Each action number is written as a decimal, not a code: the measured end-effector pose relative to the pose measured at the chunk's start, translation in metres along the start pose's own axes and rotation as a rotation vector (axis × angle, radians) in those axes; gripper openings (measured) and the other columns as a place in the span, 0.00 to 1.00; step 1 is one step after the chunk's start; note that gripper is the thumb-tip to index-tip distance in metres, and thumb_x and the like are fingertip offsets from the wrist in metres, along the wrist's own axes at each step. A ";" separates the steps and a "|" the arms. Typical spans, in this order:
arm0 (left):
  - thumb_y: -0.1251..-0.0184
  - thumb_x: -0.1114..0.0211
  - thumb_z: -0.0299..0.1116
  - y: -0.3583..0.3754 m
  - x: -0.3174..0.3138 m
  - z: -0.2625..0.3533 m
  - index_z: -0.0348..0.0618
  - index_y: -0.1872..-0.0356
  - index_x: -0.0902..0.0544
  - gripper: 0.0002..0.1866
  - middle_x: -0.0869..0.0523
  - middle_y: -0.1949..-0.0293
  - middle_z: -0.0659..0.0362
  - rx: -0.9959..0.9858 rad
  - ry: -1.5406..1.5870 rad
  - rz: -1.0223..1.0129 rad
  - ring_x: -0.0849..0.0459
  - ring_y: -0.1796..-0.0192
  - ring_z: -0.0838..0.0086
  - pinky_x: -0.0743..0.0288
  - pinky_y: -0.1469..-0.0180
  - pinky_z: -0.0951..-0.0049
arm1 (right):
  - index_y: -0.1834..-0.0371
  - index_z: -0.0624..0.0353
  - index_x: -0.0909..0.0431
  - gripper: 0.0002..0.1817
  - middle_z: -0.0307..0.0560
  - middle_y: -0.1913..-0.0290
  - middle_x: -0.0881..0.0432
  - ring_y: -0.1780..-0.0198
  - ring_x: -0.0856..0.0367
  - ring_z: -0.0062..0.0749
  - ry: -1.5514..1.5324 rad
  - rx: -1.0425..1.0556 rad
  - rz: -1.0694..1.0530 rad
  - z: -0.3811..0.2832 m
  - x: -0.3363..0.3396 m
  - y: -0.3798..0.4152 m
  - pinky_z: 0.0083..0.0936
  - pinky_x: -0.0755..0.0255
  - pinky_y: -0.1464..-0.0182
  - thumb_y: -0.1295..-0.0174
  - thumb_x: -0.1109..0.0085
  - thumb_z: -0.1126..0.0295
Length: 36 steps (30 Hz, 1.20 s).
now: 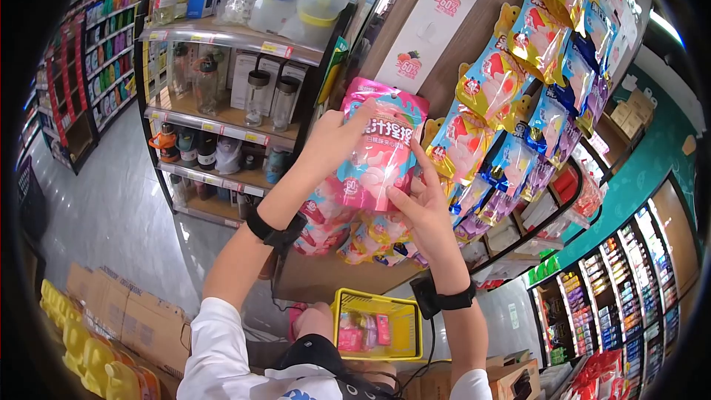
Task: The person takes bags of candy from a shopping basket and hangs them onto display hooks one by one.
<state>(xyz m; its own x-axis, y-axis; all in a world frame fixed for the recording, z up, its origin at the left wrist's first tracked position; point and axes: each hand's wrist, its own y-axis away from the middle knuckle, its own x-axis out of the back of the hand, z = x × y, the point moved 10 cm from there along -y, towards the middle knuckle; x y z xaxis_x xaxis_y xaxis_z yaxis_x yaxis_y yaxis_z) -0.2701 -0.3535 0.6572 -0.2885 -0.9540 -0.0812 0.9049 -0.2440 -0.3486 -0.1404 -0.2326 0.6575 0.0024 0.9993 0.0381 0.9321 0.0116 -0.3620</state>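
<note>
Pink candy pouch (383, 148) upright before hanging display, printed front facing camera. Left hand (331, 139): fingers at pouch's upper left, partly over front; grip unclear from this angle. Right hand (427, 207): thumb and fingers spread apart, at pouch's right edge. Yellow basket (416, 330) below, pink packets (355, 335) inside.
</note>
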 end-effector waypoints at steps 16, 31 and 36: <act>0.37 0.39 0.56 -0.012 0.008 -0.001 0.34 0.83 0.22 0.31 0.25 0.85 0.64 -0.031 -0.128 0.026 0.29 0.78 0.84 0.36 0.75 0.75 | 0.24 0.51 0.55 0.41 0.49 0.46 0.23 0.48 0.22 0.28 -0.103 -0.065 0.009 0.002 -0.008 -0.004 0.26 0.26 0.47 0.38 0.42 0.78; 0.27 0.47 0.39 0.128 0.088 -0.276 0.34 0.69 0.19 0.18 0.17 0.76 0.58 0.299 0.011 0.186 0.18 0.75 0.78 0.23 0.71 0.78 | 0.37 0.60 0.32 0.21 0.46 0.47 0.22 0.49 0.22 0.29 0.206 -0.657 -0.032 0.210 0.137 0.263 0.26 0.26 0.46 0.33 0.46 0.69; 0.33 0.47 0.28 0.249 0.001 -0.425 0.34 0.64 0.17 0.10 0.14 0.71 0.55 0.657 -0.207 -0.348 0.15 0.71 0.75 0.21 0.68 0.76 | 0.45 0.59 0.27 0.16 0.44 0.57 0.20 0.64 0.21 0.29 -0.284 -0.575 0.901 0.221 0.228 0.416 0.26 0.23 0.57 0.35 0.46 0.68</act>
<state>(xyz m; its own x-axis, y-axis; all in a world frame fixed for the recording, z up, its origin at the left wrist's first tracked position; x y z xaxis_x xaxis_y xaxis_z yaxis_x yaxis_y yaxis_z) -0.1776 -0.3416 0.1732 -0.5846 -0.8008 0.1304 0.7915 -0.5275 0.3087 0.1674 0.0082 0.3097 0.7504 0.6061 -0.2639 0.6604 -0.6696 0.3399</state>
